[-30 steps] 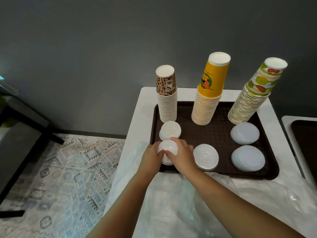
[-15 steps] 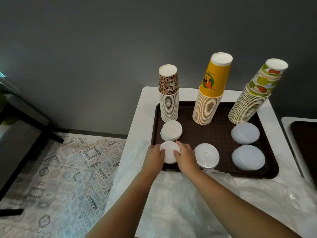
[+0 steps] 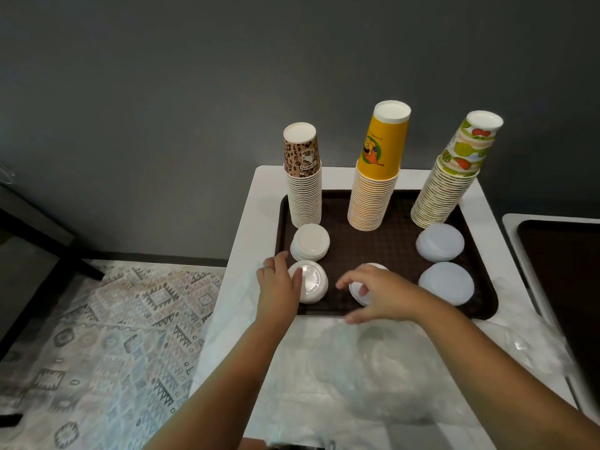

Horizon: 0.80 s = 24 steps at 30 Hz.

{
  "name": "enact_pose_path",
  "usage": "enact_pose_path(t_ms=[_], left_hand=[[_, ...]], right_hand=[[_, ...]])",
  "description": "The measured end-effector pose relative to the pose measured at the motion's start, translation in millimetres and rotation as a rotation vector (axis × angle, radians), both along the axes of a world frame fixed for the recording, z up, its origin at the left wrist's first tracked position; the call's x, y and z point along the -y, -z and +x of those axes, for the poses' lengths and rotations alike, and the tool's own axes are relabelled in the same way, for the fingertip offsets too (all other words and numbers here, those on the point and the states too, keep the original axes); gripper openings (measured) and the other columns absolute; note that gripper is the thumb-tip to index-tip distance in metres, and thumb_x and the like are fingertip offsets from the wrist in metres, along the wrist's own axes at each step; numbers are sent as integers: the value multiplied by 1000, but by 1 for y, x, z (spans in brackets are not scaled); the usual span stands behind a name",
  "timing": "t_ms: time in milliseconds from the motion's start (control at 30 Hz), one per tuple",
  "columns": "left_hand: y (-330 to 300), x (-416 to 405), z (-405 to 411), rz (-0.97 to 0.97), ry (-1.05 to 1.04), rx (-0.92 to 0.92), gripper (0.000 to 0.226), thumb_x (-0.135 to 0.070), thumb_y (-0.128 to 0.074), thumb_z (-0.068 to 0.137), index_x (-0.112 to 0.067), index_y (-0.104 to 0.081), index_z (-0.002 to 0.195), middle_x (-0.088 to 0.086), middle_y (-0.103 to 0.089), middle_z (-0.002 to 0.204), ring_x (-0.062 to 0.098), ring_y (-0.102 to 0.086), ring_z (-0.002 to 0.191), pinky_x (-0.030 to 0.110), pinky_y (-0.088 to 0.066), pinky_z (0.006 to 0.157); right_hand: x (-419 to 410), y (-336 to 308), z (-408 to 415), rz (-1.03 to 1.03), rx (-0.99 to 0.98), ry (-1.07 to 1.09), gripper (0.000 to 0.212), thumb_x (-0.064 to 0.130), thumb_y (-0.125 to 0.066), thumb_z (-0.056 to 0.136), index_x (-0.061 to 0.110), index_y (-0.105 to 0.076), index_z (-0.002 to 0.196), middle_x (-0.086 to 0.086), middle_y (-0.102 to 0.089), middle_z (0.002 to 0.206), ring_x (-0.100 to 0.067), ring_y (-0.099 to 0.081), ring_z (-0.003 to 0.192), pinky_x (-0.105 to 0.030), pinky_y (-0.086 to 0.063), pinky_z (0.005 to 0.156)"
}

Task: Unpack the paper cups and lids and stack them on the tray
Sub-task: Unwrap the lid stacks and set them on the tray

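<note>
Brown tray (image 3: pixel 337 254) on white desk (image 3: pixel 256 203), three upright cup stacks (image 3: pixel 373 196) standing mouth-down along its far edge, flat lid piles in front, left hand (image 3: pixel 279 284) fingers straight against near-left lid stack (image 3: pixel 310 285), right hand (image 3: pixel 380 292) loosely curled over middle lid pile (image 3: pixel 357 289), grip unclear, clear plastic wrap (image 3: pixel 341 378) beside tray.

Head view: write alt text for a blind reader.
A person's left hand rests against a stack of white lids on a brown tray, while the right hand hovers over another lid stack. Three tall upside-down cup stacks stand behind.
</note>
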<state>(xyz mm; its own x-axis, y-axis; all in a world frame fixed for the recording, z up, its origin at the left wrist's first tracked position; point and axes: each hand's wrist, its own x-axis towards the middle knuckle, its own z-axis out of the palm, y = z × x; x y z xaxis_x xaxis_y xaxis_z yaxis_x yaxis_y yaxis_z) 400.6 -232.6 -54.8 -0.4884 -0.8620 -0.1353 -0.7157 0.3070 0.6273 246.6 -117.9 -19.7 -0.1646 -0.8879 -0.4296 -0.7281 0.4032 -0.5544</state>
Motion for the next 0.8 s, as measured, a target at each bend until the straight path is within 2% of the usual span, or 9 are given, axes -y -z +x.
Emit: enact_pose_path(t_ms=[67,133,233,367,467,600,700,733,800], left_hand=[[-6,-9,-2,-48,30,-67,42,-21,-46,98,-14,-37,138,7,-37,142,22,-32,128,29,-34,101],[-12,-22,-6,-108,115,-132,34,-20,-49,96,-13,-47,130,3,-45,133,17,-39,119,22,-36,92],[-26,-43,-10,-64,267,-223,11,-22,-51,96,-13,-58,97,-3,-57,96,5,-50,80,9,-35,69],[-47,-66,-7,201,399,-141,50,-45,-42,97,-13,-58,62,-1,-62,58,5,-51,46,19,-44,59],[-63,-78,-5,657,354,-200,67,-58,-32,93,-5,-66,72,10,-67,69,13,-59,54,24,-53,59],[-80,-87,-12,1126,194,-522,49,-58,-32,93,-24,-66,103,5,-69,102,20,-66,96,37,-53,88],[-91,-82,-17,1225,96,-716,33,-39,-44,95,-17,-68,100,4,-70,94,12,-67,82,29,-54,75],[-94,-80,-18,1211,91,-734,28,-31,-45,96,-14,-67,100,5,-69,91,11,-67,76,28,-54,69],[-97,-78,-18,1161,127,-743,24,-18,-45,96,-12,-67,102,4,-72,91,14,-69,77,34,-54,73]], right_hand=[[-15,1,-5,167,-142,-83,61,35,-78,73,30,-52,127,4,-49,121,-14,-52,106,-26,-44,86],[-26,5,-5,212,-207,-68,52,28,-75,77,30,-55,124,3,-54,117,-14,-53,105,-31,-46,90],[-34,3,0,111,-160,18,29,15,-63,83,26,-64,110,9,-58,93,-9,-53,86,-21,-44,75],[-42,-16,-3,-65,-25,192,11,17,-63,84,27,-63,89,12,-58,74,-9,-57,71,-20,-44,64],[-48,-44,-1,-269,73,340,14,15,-65,83,28,-61,81,10,-59,71,-7,-55,62,-30,-50,62],[-54,-79,23,-453,76,313,16,16,-65,86,30,-58,81,9,-58,73,-6,-55,63,-20,-46,60],[-60,-81,42,-457,132,213,11,18,-73,81,19,-66,90,6,-63,78,-13,-59,69,-25,-50,65],[-61,-80,45,-525,150,257,14,20,-75,79,18,-67,91,5,-63,78,-12,-58,69,-23,-50,63],[-65,-76,41,-751,93,497,20,24,-74,79,20,-65,97,7,-57,80,-2,-52,67,-13,-42,58]])
